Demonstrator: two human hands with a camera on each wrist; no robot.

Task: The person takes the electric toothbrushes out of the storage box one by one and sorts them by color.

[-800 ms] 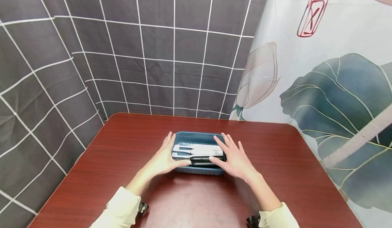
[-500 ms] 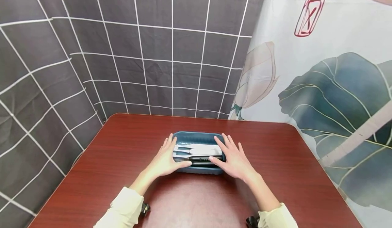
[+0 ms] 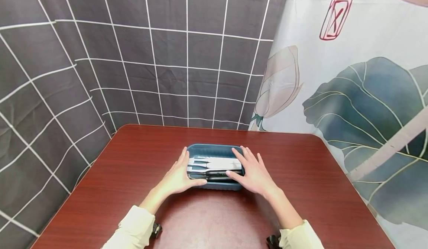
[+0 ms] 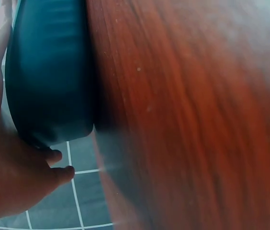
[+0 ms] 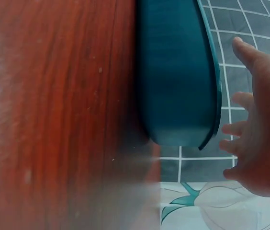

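A dark blue plastic box (image 3: 217,186) sits on the table in the head view. Lying lengthwise in it are slim tools with white handles (image 3: 224,163) and black handles (image 3: 220,179); their narrow ends point left, their kind unclear. My left hand (image 3: 176,175) is at the box's left end, fingers spread and fairly straight, thumb over the near edge; it appears to touch the box (image 4: 49,72). My right hand (image 3: 255,174) is over the right end, fingers extended. In the right wrist view, a gap shows between that hand (image 5: 264,124) and the box wall (image 5: 178,81).
The reddish-brown wooden table (image 3: 140,145) extends around the box on all sides. A dark grey cloth with white grid lines (image 3: 167,74) hangs behind and to the left. On the right hangs a white cloth with a lotus print (image 3: 367,100).
The whole head view has shifted slightly to the left. Both hands keep about the same place beside the box, which shows no clear movement on the table.
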